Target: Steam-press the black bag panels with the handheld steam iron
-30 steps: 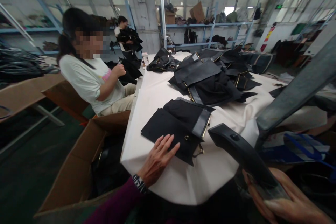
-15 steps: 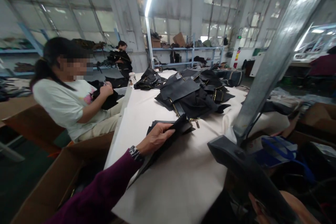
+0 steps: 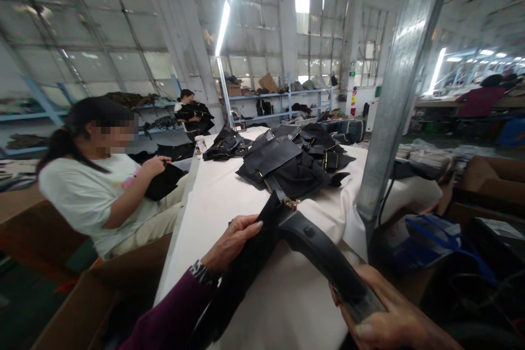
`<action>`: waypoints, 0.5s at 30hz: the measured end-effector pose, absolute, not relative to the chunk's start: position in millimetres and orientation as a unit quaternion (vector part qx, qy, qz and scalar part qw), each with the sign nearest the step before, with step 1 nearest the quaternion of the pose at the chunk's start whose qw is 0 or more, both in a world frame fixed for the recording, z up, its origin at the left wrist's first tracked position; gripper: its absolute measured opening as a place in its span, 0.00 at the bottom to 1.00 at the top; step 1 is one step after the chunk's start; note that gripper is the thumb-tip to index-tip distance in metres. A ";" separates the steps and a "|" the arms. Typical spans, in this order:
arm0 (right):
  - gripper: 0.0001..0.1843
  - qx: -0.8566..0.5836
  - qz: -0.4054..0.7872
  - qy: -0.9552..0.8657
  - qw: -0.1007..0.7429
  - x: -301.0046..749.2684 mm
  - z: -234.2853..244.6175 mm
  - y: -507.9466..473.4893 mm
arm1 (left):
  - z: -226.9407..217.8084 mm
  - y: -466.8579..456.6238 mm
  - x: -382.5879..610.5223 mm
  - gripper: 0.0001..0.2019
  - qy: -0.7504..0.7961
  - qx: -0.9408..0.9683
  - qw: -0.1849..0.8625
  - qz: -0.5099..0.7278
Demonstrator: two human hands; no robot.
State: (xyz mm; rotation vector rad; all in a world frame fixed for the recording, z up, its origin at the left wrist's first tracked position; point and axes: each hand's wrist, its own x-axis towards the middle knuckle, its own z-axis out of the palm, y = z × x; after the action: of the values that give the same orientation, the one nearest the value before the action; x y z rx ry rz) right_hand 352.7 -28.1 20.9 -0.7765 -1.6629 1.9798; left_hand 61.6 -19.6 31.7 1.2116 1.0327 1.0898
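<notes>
The right hand [image 3: 389,306], nearest, has its fingers wrapped around the curved black plastic handheld tool [image 3: 324,251], a thick smooth body with one small raised button. The tool's blunt head is at the edge of the limp black fabric piece [image 3: 246,279]; whether they touch cannot be told. That piece hangs slantwise over the near end of the table, its upper edge pinched between thumb and fingers of the left hand [image 3: 235,240], which shows a purple sleeve and a black-and-white patterned wristband [image 3: 200,272]. Shiny gold-coloured metal fittings [image 3: 290,204] show by its upper corner.

At lower left is an open-topped brown cardboard box [image 3: 82,306]. Under the work spreads the table's wrinkled cream cloth cover [image 3: 303,295]. To the right lies a blue-and-white bag [image 3: 426,235], its printing too blurred to read, beside a square galvanised metal post [image 3: 402,65].

Farther along the table are two heaps: the large heap of black pieces with gold-coloured trim [image 3: 287,153] and the smaller black heap [image 3: 225,145]; their overlapping pieces cannot be counted. One seated co-worker in a white T-shirt [image 3: 98,191] holds a black piece [image 3: 166,181]. Beyond, one standing person [image 3: 192,115] carries a dark bundle near the blue metal shelving [image 3: 266,95], loaded with cloth and cartons.
</notes>
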 end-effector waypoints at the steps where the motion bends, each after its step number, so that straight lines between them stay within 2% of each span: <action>1: 0.22 -0.275 0.724 -0.591 0.224 348.0 20.7 -26.9 | 30.9 -20.1 61.1 0.16 0.436 0.519 0.570 0.464; 15: 0.23 -0.226 0.732 -0.603 0.222 314.7 16.6 -8.4 | 11.5 -24.5 62.1 0.15 0.413 0.536 0.560 0.478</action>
State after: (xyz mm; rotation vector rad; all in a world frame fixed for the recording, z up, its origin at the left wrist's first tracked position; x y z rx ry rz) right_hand 314.7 -8.4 16.6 -0.6231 -1.6669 2.0218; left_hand 62.1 -24.5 11.5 1.2643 0.9745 1.1265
